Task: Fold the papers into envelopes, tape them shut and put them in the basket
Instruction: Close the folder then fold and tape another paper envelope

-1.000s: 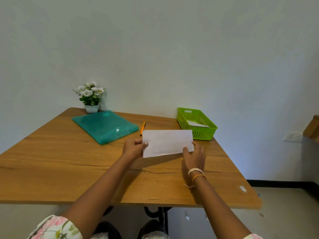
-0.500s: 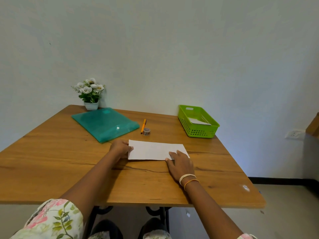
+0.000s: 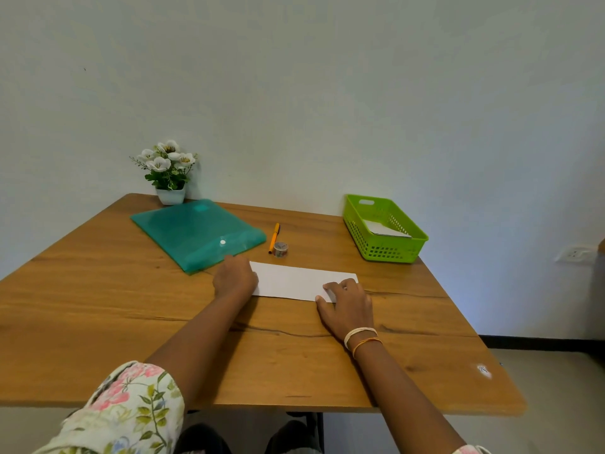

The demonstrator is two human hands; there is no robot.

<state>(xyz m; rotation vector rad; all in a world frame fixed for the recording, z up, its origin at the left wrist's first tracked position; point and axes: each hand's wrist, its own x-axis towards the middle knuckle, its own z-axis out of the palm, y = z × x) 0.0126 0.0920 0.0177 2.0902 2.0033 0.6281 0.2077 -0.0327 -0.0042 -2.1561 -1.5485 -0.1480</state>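
A folded white paper [image 3: 294,280] lies flat on the wooden table [image 3: 98,322] in front of me. My left hand [image 3: 235,279] rests curled on the paper's left end. My right hand [image 3: 347,304] presses flat on its near right corner, fingers on the sheet. A small roll of tape [image 3: 280,249] stands just behind the paper. The green basket [image 3: 389,252] sits at the far right of the table and holds a white folded paper [image 3: 383,229].
A teal plastic folder [image 3: 196,232] lies at the back left, touching close to my left hand. An orange pen [image 3: 274,237] lies beside the tape. A small pot of white flowers [image 3: 168,172] stands against the wall. The table's right edge drops to the floor.
The paper was held up off the table a second ago; now it lies flat. Both hands came down with it, and the right hand has slid along its near edge toward the right corner.
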